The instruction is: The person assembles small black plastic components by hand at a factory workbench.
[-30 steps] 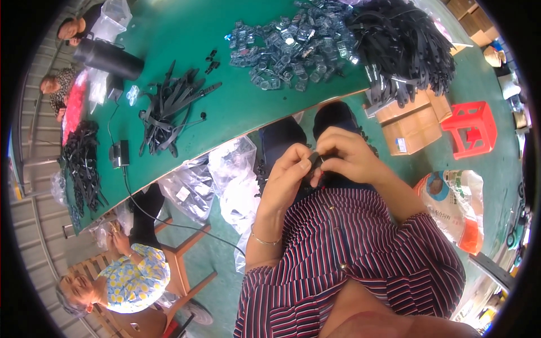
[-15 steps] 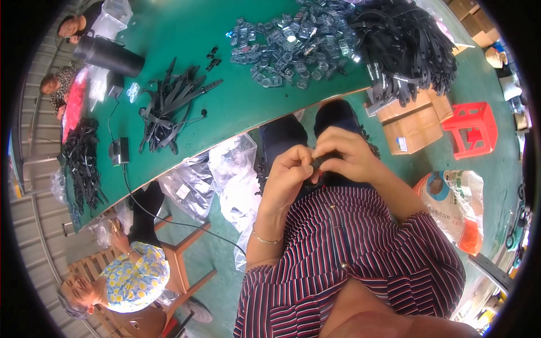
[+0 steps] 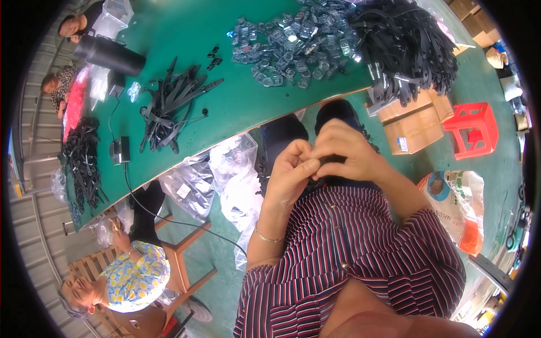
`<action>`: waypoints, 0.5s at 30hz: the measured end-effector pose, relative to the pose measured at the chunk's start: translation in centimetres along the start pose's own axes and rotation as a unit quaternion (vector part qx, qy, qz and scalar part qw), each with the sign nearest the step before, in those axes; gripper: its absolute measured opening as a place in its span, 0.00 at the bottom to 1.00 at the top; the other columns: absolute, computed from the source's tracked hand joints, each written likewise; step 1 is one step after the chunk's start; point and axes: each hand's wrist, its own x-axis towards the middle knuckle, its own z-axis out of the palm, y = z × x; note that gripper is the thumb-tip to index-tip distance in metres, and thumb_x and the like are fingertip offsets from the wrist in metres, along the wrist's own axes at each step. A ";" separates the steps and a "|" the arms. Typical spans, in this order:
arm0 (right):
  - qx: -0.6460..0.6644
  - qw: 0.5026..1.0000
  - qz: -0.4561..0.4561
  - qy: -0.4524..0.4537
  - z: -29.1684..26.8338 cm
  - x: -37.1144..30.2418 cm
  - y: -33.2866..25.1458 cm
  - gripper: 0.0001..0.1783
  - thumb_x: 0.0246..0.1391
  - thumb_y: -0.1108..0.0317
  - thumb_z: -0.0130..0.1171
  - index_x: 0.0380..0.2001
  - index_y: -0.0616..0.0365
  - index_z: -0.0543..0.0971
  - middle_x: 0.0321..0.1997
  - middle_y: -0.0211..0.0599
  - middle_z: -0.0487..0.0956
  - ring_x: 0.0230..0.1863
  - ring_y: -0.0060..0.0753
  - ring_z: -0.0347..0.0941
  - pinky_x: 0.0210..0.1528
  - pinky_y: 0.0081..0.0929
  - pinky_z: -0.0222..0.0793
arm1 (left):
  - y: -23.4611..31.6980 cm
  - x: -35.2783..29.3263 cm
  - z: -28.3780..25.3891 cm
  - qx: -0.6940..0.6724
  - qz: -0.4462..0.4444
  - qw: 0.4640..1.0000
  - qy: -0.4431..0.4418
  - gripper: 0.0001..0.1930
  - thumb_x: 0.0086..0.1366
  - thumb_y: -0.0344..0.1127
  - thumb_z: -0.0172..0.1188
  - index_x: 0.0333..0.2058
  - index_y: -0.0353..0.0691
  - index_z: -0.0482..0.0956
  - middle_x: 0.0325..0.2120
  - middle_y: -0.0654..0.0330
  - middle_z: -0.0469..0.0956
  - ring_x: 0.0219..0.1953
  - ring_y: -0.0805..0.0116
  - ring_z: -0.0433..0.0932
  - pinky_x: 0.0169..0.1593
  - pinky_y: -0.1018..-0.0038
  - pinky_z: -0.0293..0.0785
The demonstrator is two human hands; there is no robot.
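Note:
My left hand (image 3: 292,172) and my right hand (image 3: 346,152) meet above my lap, fingertips pressed together. Both are closed, thumbs bent inward. What they pinch is mostly hidden; only a trace of something dark shows near the fingertips. Beyond them lies the green table (image 3: 225,121), which carries a heap of clear bluish plastic pieces (image 3: 293,48). To the right of that heap spreads a thick pile of black straps (image 3: 406,48). A looser bunch of black straps (image 3: 169,107) rests to the left, with several small black pieces (image 3: 213,58) beside it.
A black power adapter (image 3: 119,151) trails its cable past my left arm. Cardboard boxes (image 3: 411,124), a red stool (image 3: 473,130) and a printed sack (image 3: 453,208) stand on the right. Plastic bags (image 3: 234,180) hang under the table edge. A co-worker (image 3: 132,279) sits at the left.
The fingers of both hands have shifted slightly, and my right hand now covers more of the small dark thing that showed between the fingertips. The table's contents look the same.

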 end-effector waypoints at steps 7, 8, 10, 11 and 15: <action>0.090 0.969 0.218 -0.081 -0.8 -0.8 -1.0 0.10 0.52 0.69 0.53 0.21 0.63 0.71 0.20 0.35 0.69 0.20 0.25 0.65 0.25 0.22 0.61 | 0.7 -0.3 0.9 0.296 0.158 0.941 0.051 0.11 0.52 0.26 0.64 0.33 0.36 0.71 0.28 0.65 0.72 0.27 0.80 0.71 0.31 0.85 0.67; 0.065 0.979 0.182 -0.059 -0.5 -0.8 -0.9 0.11 0.52 0.70 0.52 0.19 0.64 0.71 0.15 0.35 0.67 0.17 0.25 0.64 0.22 0.23 0.59 | 1.0 -0.4 1.1 0.296 0.157 0.941 0.050 0.11 0.52 0.26 0.64 0.33 0.36 0.71 0.28 0.65 0.72 0.27 0.80 0.71 0.31 0.85 0.67; 0.068 0.982 0.168 -0.057 -0.2 -0.8 -0.5 0.11 0.52 0.70 0.52 0.18 0.64 0.71 0.15 0.34 0.68 0.17 0.25 0.64 0.21 0.23 0.59 | 2.1 -0.5 1.7 0.419 0.092 0.903 0.040 0.10 0.52 0.31 0.64 0.30 0.34 0.73 0.24 0.64 0.73 0.25 0.80 0.70 0.29 0.83 0.65; 0.070 0.984 0.153 -0.056 -0.1 -0.8 -0.5 0.12 0.52 0.70 0.51 0.17 0.64 0.71 0.15 0.34 0.68 0.17 0.24 0.64 0.21 0.23 0.58 | 2.3 -0.5 1.9 0.477 0.059 0.876 0.035 0.11 0.52 0.33 0.64 0.28 0.32 0.73 0.21 0.64 0.73 0.24 0.80 0.69 0.27 0.82 0.64; 0.223 0.945 0.233 -0.062 0.0 -1.1 -1.0 0.12 0.50 0.72 0.50 0.15 0.64 0.69 0.15 0.32 0.68 0.17 0.21 0.62 0.20 0.22 0.56 | 2.3 -0.6 1.4 0.379 0.055 0.923 -0.046 0.09 0.54 0.32 0.61 0.24 0.31 0.74 0.18 0.63 0.73 0.22 0.79 0.69 0.25 0.83 0.62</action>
